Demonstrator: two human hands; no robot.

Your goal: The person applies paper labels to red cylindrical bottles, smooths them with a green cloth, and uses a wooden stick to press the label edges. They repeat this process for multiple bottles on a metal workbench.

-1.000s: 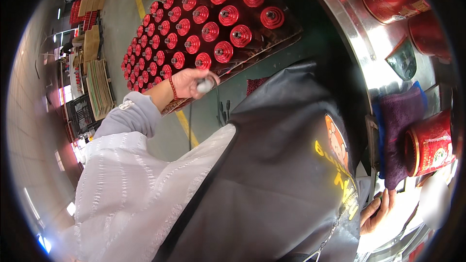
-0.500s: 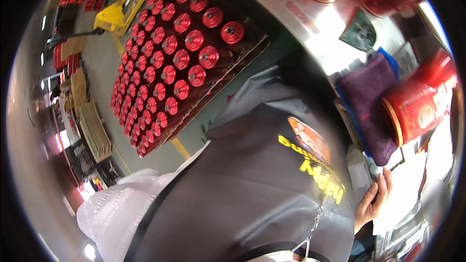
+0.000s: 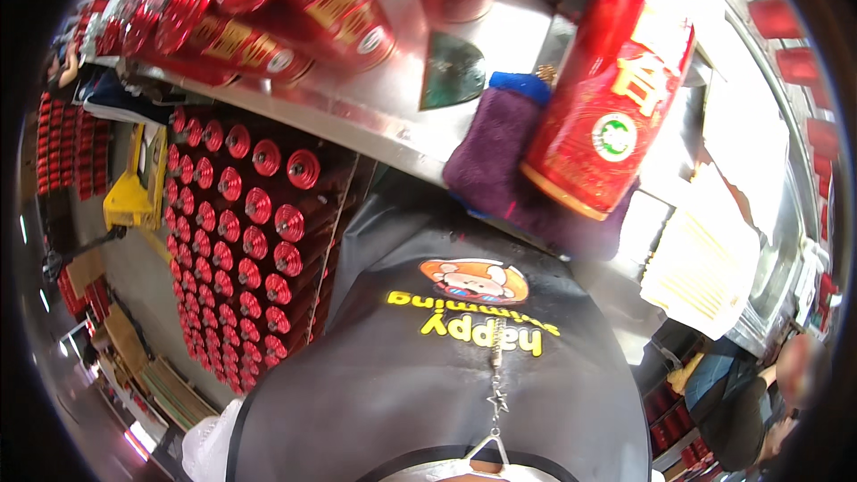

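Note:
Neither of my hands shows in the head view. In front of my dark apron [image 3: 375, 375], a red metal cylinder [image 3: 580, 107] with yellow and white print lies tilted on a purple cloth pad [image 3: 491, 147]. A blue edge [image 3: 520, 85] sticks out from under the pad. To the right of the cylinder, a stack of pale printed sheets [image 3: 701, 259] rests at the side of the metal bench [image 3: 402, 147]. Glare washes out part of the sheets and the surface around them.
Several red cylinders [image 3: 348, 27] crowd the bench's left part, beside a dark green piece [image 3: 453, 71]. Rows of red cylinders [image 3: 259, 205] stand on the floor at left, near a yellow pallet jack [image 3: 134, 201]. A person in dark clothes [image 3: 732, 411] is at lower right.
My view has swung to the right, so the bench and cylinder now sit nearer the middle. My right hand, which was beside the papers, has gone out of view.

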